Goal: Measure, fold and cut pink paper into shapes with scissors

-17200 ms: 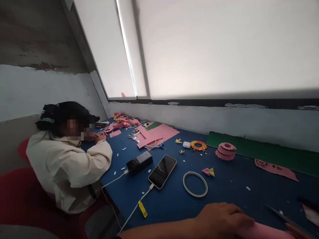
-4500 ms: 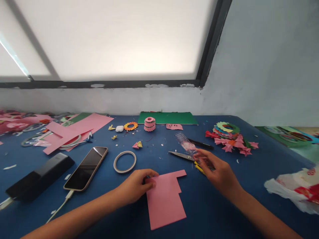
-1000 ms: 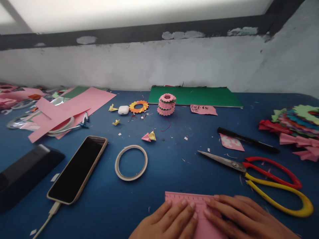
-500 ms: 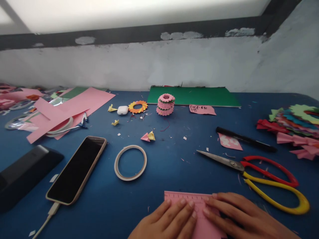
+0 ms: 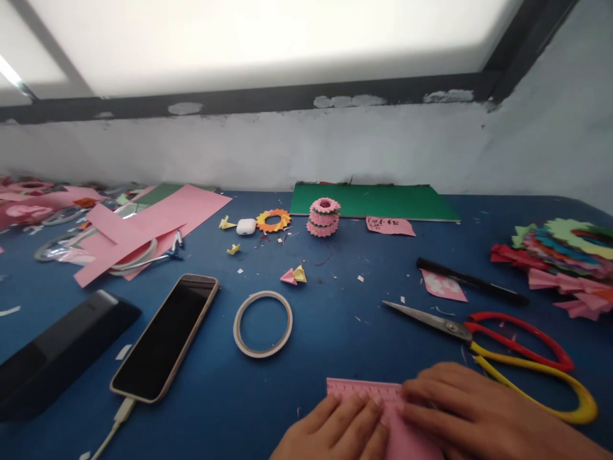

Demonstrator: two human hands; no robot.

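At the bottom edge of the head view, a clear ruler (image 5: 366, 388) lies over pink paper (image 5: 401, 434). My left hand (image 5: 338, 431) rests flat on it, fingers stretched side by side. From the right, my right hand (image 5: 472, 409) reaches in with long, slightly bent fingers, their tips touching the paper near the ruler's right end. Its thumb is hidden. Both hands cover much of the paper. Scissors (image 5: 453, 327) with one red and one yellow handle lie just beyond my right hand. A roll of tape (image 5: 237, 326) sits farther to the left.
A phone (image 5: 165, 338) on a cable and a black box-like object (image 5: 67, 351) occupy the left. Pink sheets (image 5: 153, 233) lie behind them. Farther back stand a pink paper ring stack (image 5: 324, 220) and green board (image 5: 383, 201). A black pen (image 5: 469, 280) and paper rings (image 5: 565, 246) are right.
The view has tilted up a little, so the table items sit lower and slightly right. My right fingers have drawn closer together; my left hand still lies on the ruler.
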